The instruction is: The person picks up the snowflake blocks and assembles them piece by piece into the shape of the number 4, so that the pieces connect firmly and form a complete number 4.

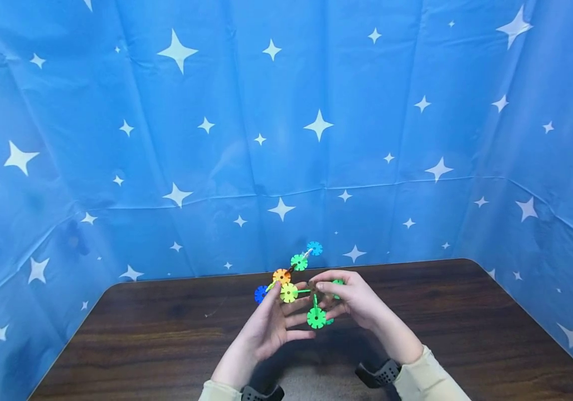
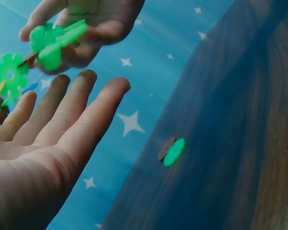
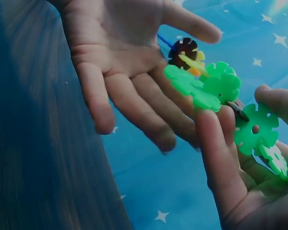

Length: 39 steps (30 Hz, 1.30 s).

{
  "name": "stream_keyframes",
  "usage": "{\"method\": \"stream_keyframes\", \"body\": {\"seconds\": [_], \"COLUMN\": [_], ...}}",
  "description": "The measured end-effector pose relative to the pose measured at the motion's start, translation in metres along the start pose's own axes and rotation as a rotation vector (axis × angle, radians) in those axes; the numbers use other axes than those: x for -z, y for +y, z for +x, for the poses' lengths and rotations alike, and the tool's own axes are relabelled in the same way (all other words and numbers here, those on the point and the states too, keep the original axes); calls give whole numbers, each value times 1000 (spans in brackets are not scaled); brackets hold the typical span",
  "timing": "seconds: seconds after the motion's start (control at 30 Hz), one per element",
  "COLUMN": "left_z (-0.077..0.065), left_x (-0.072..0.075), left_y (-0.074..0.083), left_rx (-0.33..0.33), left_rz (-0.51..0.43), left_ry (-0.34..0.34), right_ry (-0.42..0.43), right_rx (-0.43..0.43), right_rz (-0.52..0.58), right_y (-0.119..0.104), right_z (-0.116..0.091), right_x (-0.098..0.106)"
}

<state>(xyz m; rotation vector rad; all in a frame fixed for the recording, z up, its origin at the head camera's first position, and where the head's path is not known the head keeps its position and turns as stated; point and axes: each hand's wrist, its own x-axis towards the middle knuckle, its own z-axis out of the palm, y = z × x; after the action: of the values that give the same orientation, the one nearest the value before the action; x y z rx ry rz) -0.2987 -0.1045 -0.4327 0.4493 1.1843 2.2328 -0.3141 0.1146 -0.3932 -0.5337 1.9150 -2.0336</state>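
Observation:
A joined chain of notched plastic discs is held up over the table. In the head view it includes a blue disc (image 1: 261,294), an orange disc (image 1: 281,277), a yellow disc (image 1: 289,293) and a green disc (image 1: 316,318), and a light blue disc (image 1: 315,248) tops its far end. My right hand (image 1: 354,298) pinches the chain near a brown disc (image 1: 315,288). Palm up, my left hand (image 1: 268,328) is spread beside and behind the discs; its fingers are straight in the left wrist view. Whether its thumb touches the chain is unclear.
On the dark wooden table (image 1: 166,340), a loose green disc (image 2: 174,152) lies against a brown one (image 2: 166,147) in the left wrist view. Behind the table hangs a blue curtain (image 1: 291,161) with white stars. Black straps (image 1: 379,373) circle both wrists.

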Motion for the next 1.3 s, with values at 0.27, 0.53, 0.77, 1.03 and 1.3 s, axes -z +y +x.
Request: {"method": "stream_keyframes", "body": {"seconds": [0.27,0.53,0.77,1.03,1.3], "left_z": [2,3,2,2,3], "left_x": [-5,-9,-9,-11,-11], "left_y": [-5,-7,-6,-7,-6], "left_rx": [8,-12,11,9,-23], "left_rz": [-145,-156,-165,-172,-151], "left_ry": [12,77,65,92,126], "right_ry": [61,84,94,115,125], "right_rx": [33,38,53,48,63], "right_rz": [-157,-227,-265,-253,-192], "right_y": [4,7,9,10,12], "right_z": [4,5,5,5,7], "right_x": [-7,-9,-8,-9,-7]}}
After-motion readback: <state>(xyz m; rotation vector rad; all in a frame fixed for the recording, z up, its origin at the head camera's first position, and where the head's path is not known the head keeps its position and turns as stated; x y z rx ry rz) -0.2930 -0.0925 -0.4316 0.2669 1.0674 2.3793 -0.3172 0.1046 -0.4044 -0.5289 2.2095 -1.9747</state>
